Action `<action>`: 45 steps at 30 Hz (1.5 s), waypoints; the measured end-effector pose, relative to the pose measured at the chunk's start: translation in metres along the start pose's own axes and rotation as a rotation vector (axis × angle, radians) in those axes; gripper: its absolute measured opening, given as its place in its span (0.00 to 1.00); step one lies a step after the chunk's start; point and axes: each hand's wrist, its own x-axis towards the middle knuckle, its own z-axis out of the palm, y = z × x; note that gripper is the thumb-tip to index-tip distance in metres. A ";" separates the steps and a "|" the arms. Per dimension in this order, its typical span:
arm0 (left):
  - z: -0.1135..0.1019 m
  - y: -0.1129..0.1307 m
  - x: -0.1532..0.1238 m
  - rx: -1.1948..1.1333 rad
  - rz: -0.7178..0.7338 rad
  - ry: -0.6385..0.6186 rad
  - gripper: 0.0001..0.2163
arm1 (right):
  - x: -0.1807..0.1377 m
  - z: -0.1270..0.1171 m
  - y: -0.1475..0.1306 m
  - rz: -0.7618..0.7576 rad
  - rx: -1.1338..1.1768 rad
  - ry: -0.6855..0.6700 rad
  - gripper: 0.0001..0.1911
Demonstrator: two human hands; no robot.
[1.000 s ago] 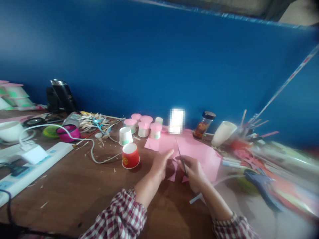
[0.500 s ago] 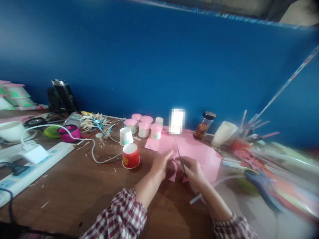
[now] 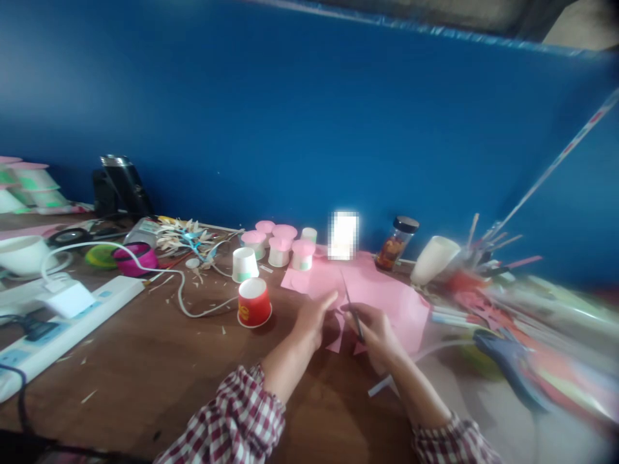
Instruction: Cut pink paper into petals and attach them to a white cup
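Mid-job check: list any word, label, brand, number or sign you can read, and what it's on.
No text is readable.
Red cup: yellow marking, too blurred to read.
White power strip: blue patches, nothing legible.
Bright rectangle: pixelated, nothing legible.
Pink sheet: no legible writing.

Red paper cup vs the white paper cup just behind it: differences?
Colour: the red paper cup is red with a white top; the white paper cup is white overall.
Markings: red has yellow print on its side; white has a green patch low down.
Place: red stands nearer the camera; white is closer to the pink-topped cups.
Shared: both stand wider end down.
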 end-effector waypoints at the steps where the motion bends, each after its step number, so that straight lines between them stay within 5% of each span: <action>1: 0.000 0.000 0.000 0.005 0.002 0.001 0.15 | 0.000 0.000 0.000 -0.004 0.000 0.000 0.20; 45: 0.000 0.002 -0.002 0.020 0.007 -0.013 0.16 | 0.000 0.000 -0.003 -0.011 0.037 -0.003 0.20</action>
